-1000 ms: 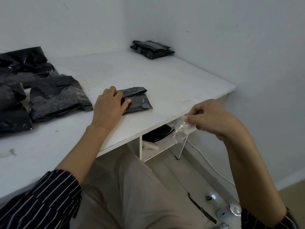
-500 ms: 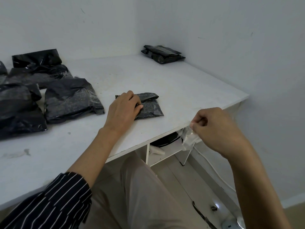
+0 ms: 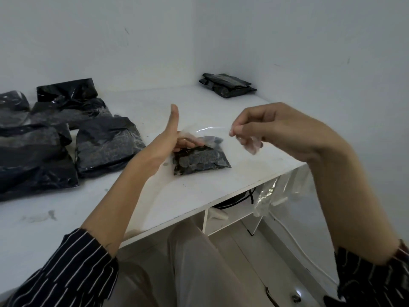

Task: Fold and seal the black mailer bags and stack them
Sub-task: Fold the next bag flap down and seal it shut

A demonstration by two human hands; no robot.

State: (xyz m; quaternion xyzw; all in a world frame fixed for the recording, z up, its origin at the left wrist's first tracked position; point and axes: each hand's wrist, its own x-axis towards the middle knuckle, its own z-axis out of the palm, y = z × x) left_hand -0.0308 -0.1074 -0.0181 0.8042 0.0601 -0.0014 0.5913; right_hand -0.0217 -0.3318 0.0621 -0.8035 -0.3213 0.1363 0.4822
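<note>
A small folded black mailer bag (image 3: 200,161) lies on the white table (image 3: 155,202) near its right front edge. A strip of clear tape (image 3: 210,128) stretches in the air just above the bag, between both hands. My right hand (image 3: 272,129) pinches the strip's right end between thumb and fingertips. My left hand (image 3: 168,140) is raised at the bag's left side, thumb pointing up and fingers stretched out at the tape's left end. Two sealed folded bags (image 3: 228,88) are stacked in the far corner.
Several unfolded black mailer bags (image 3: 55,138) lie in a heap on the table's left side. Walls close the table at the back and right. Clear plastic (image 3: 274,193) hangs off the right front edge above an open shelf (image 3: 230,220).
My right hand has risen from below the table edge to above the bag, bringing the tape. My left hand has lifted off the folded bag and turned thumb up.
</note>
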